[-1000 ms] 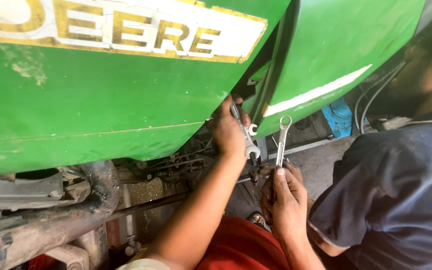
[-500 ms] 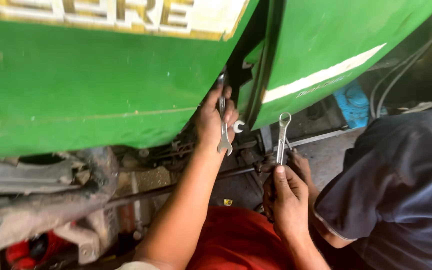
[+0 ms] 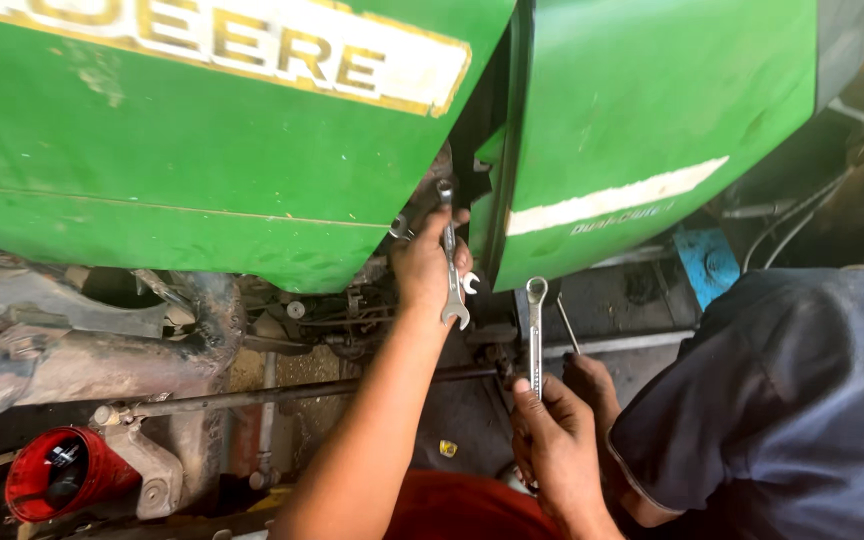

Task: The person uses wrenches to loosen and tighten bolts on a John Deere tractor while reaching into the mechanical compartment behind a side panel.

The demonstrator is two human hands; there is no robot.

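My left hand point(image 3: 424, 268) reaches up to the gap between two green tractor body panels point(image 3: 202, 170). It grips a steel combination wrench point(image 3: 449, 262) held upright, with other wrench ends showing around the fingers. Lower right, my right hand point(image 3: 550, 445) is closed on the bottom of a second wrench point(image 3: 535, 335), its ring end pointing up. Just beside it lies another person's hand point(image 3: 592, 385), near a dark horizontal rod point(image 3: 302, 392).
A person in a dark blue shirt point(image 3: 792, 400) crouches at the right. Greasy axle and frame parts point(image 3: 82, 350) fill the left. A red tub point(image 3: 57, 470) with small parts stands at lower left. A blue part point(image 3: 704, 262) and cables sit right of the panels.
My left hand has turned its wrench from slanting down to upright and shifted slightly left at the panel gap. My right hand still holds its wrench upright in about the same place.
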